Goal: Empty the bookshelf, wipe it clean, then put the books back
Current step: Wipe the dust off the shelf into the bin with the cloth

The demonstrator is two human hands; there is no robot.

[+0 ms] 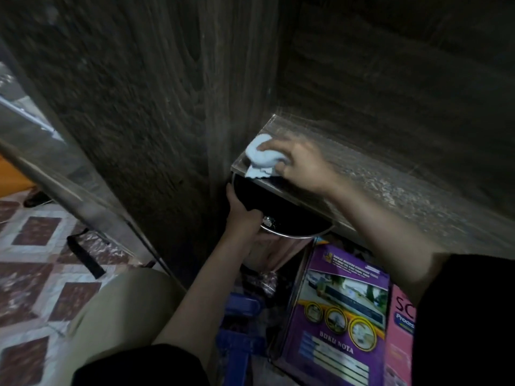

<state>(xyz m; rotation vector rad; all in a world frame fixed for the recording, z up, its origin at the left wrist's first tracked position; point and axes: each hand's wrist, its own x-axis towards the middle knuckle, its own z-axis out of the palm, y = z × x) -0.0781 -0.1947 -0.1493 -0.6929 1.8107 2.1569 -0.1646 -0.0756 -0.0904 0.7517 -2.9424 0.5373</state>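
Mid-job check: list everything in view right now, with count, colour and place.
crumpled cloth: one, pale blue-white, front left corner of the shelf board
wooden shelf board: one, dusty grey-brown, centre right
round metal-rimmed bin: one, silver, black inside, just below the board's edge
purple softcover book: one, lower centre, below the shelf
pink book: one, right of the purple book
blue plastic object: one, left of the purple book, kind unclear
black strap: one, on the patterned floor, left
left hand: grips the bin's rim
right hand: holds the cloth on the board
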